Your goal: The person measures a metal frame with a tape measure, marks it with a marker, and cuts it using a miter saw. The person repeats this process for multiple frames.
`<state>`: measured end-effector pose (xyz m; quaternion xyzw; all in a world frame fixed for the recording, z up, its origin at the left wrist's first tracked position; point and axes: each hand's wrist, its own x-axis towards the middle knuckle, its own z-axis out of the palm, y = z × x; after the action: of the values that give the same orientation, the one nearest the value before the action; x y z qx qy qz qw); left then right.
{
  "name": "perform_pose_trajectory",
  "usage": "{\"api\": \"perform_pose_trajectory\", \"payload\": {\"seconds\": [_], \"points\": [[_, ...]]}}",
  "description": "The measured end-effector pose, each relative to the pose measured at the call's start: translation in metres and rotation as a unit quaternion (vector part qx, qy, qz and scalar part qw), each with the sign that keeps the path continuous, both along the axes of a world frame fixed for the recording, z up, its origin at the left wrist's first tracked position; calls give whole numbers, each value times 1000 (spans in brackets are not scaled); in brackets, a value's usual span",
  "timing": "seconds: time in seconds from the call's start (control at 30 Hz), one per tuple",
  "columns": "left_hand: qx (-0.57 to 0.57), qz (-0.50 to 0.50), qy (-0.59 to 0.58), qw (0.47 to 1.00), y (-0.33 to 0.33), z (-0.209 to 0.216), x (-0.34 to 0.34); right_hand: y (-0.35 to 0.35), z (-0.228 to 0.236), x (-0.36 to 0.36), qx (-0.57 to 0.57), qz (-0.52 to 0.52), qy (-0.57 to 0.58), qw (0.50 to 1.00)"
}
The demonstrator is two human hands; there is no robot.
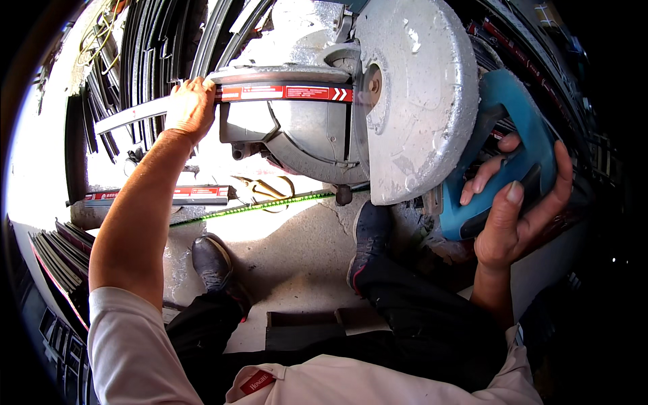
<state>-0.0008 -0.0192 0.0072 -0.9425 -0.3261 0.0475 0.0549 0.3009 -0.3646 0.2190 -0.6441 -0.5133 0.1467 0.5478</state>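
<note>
A: Where does your strip (283, 92) lie?
B: Across the base of the saw (314, 128), along the fence (290, 73). Its right part reaches the guard (422, 101); you cannot tell from here whether it runs on behind.

A: How does it look to you?
B: Long and slim. Right of your left hand (191, 111) it carries red label panels with white print and white chevrons, and its edge is dark. To the left it is pale in the glare, slanting slightly down past the base.

A: And your fingers?
B: On the left they are curled over the strip, clamped on it beside the fence. Your right hand (516, 209) is wrapped round the blue handle (523, 108), fingers through the loop, thumb on the near side.

A: What about the saw itself?
B: Grey, its big round guard scuffed and speckled white. Below it, another red-labelled strip (200, 195) lies near your left forearm, and dark lengths (152, 61) are bunched beyond your left hand.
</note>
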Motion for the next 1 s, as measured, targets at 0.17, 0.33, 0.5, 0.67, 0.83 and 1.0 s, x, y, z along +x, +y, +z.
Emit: {"api": "perform_pose_trajectory", "payload": {"seconds": [0.17, 0.33, 0.5, 0.67, 0.83, 1.0], "points": [[-4, 2, 7, 1000, 0, 1, 1, -1, 0, 0, -1, -2, 2, 1000], [-9, 7, 10, 1000, -1, 3, 1, 0, 1, 0, 1, 6, 2, 1000], [-1, 7, 8, 1000, -2, 3, 1, -1, -1, 0, -2, 4, -5, 1000], [-5, 4, 5, 1000, -1, 2, 0, -2, 0, 0, -6, 4, -5, 1000], [-7, 6, 14, 1000, -2, 4, 3, -1, 3, -1, -7, -5, 9, 1000], [-2, 7, 9, 1000, -1, 1, 0, 4, 7, -2, -12, -15, 27, 999]]}}
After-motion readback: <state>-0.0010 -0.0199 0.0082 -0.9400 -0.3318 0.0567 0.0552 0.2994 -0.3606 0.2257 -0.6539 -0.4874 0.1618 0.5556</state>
